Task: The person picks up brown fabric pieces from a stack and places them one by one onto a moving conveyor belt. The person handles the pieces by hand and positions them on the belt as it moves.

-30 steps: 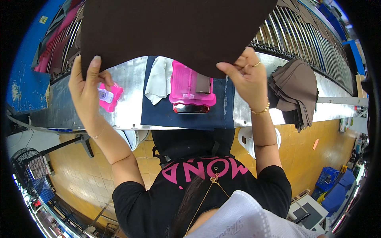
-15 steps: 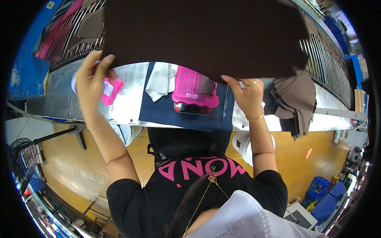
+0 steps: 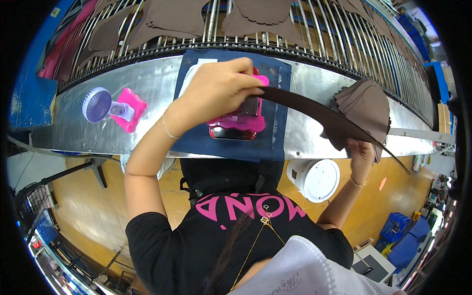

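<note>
Both my hands hold one large dark brown leather piece (image 3: 319,112), seen almost edge-on, stretching from the middle of the metal bench to the right. My left hand (image 3: 216,88) grips its left end above a pink case (image 3: 238,122) that lies on a dark blue mat (image 3: 275,132). My right hand (image 3: 361,152) grips its right end, just below a stack of brown cut pieces (image 3: 366,105) at the bench's right side.
A metal bench (image 3: 98,128) runs across, with a roller rack (image 3: 275,34) behind it carrying more brown pieces. A small fan on a pink base (image 3: 113,108) stands at the left. A white round bin (image 3: 314,179) sits below the bench over a yellow floor.
The brown piece was held up flat, filling the top of the view. It has swung down and turned edge-on toward the right. My left hand moved to the centre, my right hand went right and lower.
</note>
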Tool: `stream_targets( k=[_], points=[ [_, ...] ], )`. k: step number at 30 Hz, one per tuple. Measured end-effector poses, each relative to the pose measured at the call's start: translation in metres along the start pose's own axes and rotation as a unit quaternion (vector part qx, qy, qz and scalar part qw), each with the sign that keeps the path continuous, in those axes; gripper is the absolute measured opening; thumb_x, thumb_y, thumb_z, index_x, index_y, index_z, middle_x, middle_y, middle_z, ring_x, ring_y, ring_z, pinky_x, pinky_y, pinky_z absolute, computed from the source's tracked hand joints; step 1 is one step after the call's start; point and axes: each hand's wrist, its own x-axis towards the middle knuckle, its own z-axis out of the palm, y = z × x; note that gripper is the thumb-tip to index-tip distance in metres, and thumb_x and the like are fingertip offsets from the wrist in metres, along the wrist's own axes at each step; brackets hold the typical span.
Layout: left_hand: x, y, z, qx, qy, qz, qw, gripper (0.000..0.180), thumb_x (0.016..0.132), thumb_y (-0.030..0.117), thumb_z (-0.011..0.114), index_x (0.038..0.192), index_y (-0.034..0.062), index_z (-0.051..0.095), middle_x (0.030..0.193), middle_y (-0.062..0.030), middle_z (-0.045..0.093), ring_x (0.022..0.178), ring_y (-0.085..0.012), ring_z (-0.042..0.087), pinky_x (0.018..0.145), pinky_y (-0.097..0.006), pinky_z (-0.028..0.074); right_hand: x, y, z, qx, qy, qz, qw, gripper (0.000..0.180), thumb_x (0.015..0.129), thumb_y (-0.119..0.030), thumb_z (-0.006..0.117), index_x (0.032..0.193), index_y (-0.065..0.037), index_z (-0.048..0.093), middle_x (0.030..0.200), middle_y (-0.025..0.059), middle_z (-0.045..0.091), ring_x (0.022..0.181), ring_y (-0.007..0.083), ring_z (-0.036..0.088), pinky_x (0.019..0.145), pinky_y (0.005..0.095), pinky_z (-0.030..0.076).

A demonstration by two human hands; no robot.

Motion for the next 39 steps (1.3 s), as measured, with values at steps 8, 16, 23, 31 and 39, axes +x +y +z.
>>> stream_targets(
  k=[8,16,23,31,39],
  points=[
    [0.072,0.039,0.03,-0.189,-0.072,0.173,0.964,0.035,0.073,0.031,0.077,0.092,0.0022,0.066,0.08,-0.0068,0.057,0.07,-0.0204,0.059,0.061,-0.031,0.046,0.012,-0.073,-0.103,-0.005,0.122,-0.015,0.992,0.015,0.092,-0.011,0.06,0.08,-0.005,0.055,0.071,-0.0078,0.042,0.065,0.0029,0.035,0.058,0.0185,0.028],
    [0.136,0.043,0.008,-0.393,-0.215,-0.057,0.892,0.039,0.086,0.028,0.068,0.108,-0.0042,0.063,0.061,-0.0048,0.058,0.048,-0.0072,0.057,0.044,-0.018,0.044,0.072,-0.08,-0.129,-0.129,-0.176,0.056,0.974,0.02,0.092,-0.01,0.058,0.109,0.0,0.063,0.087,-0.0005,0.058,0.078,0.007,0.049,0.072,0.0201,0.039],
    [0.143,-0.066,0.025,-0.524,-0.049,-0.252,0.812,0.038,0.09,0.011,0.06,0.123,-0.0034,0.047,0.081,-0.0121,0.061,0.055,-0.0135,0.064,0.05,-0.022,0.054,0.086,-0.049,-0.117,-0.143,0.069,0.037,0.987,0.026,0.094,-0.015,0.057,0.116,-0.002,0.06,0.098,0.0082,0.066,0.093,0.0129,0.06,0.086,0.0264,0.045],
    [0.176,-0.219,0.09,-0.572,0.13,-0.366,0.723,0.034,0.092,-0.001,0.049,0.125,0.0063,0.044,0.101,-0.0097,0.056,0.07,-0.0204,0.064,0.057,-0.028,0.058,0.053,-0.011,-0.097,-0.281,0.035,0.131,0.95,0.021,0.091,-0.013,0.057,0.11,-0.006,0.064,0.094,0.0083,0.068,0.086,0.0157,0.063,0.08,0.0286,0.048],
    [0.168,-0.282,0.143,-0.567,0.148,-0.409,0.699,0.036,0.092,-0.005,0.043,0.127,0.0016,0.035,0.107,-0.0169,0.053,0.071,-0.0269,0.065,0.057,-0.033,0.059,0.044,0.004,-0.097,-0.301,0.048,0.162,0.938,0.02,0.091,-0.012,0.058,0.107,-0.002,0.064,0.095,0.0104,0.069,0.087,0.0199,0.065,0.081,0.0308,0.049]
  ],
)
